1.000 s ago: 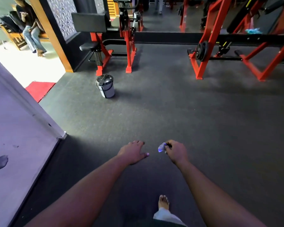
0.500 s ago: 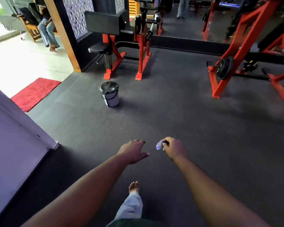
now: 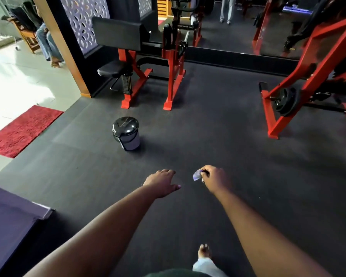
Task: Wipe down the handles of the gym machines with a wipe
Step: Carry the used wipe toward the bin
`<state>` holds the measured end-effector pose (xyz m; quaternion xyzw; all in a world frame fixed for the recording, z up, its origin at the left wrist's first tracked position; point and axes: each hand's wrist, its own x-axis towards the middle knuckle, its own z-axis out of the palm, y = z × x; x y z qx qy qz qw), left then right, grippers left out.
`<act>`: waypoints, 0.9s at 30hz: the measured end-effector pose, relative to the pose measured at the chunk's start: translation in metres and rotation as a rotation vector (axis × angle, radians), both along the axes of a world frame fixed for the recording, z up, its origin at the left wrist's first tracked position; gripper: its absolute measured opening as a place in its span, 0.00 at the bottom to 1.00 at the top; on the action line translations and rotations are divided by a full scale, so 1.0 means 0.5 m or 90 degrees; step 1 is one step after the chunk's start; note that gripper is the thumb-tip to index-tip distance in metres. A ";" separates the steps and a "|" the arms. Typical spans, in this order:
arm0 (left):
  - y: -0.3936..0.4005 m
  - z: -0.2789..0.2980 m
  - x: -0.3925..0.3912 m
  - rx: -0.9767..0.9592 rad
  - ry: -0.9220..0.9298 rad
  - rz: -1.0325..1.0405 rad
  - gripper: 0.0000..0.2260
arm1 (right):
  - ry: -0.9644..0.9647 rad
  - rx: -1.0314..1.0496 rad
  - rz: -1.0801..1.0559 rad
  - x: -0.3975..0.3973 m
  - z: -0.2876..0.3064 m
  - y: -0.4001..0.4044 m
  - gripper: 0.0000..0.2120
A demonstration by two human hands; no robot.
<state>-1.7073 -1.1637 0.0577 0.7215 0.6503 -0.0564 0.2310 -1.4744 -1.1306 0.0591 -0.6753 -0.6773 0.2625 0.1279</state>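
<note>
My right hand (image 3: 213,179) is stretched out over the dark rubber floor, and its curled fingers pinch a small crumpled pale wipe (image 3: 197,175). My left hand (image 3: 161,183) is held out beside it, palm down with relaxed fingers, holding nothing. A red and black seated gym machine (image 3: 146,62) stands ahead at the back, well beyond my hands. A red plate-loaded machine (image 3: 300,84) with black weight plates stands at the right. No machine handle is within reach of either hand.
A small black-lidded bin (image 3: 126,132) stands on the floor ahead of my left hand. A red mat (image 3: 24,129) lies at the doorway on the left. A person sits on a wooden bench (image 3: 28,37) outside. A pale wall edge (image 3: 12,216) fills the lower left. My bare foot (image 3: 204,251) shows below.
I have walked forward, so the bin and both machines have come nearer. My hands have kept the same pose, the right one still pinching the wipe.
</note>
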 end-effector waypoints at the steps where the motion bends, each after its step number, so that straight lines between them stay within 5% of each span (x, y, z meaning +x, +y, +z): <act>1: 0.052 -0.004 0.007 0.003 0.004 0.001 0.32 | 0.002 -0.005 0.010 0.003 -0.007 0.058 0.08; 13: 0.521 -0.022 0.055 -0.025 0.018 0.155 0.32 | 0.033 -0.037 0.171 0.029 -0.010 0.641 0.07; 27: 1.038 -0.110 -0.169 -0.048 -0.029 0.321 0.30 | -0.075 -0.041 0.321 -0.251 -0.066 1.240 0.07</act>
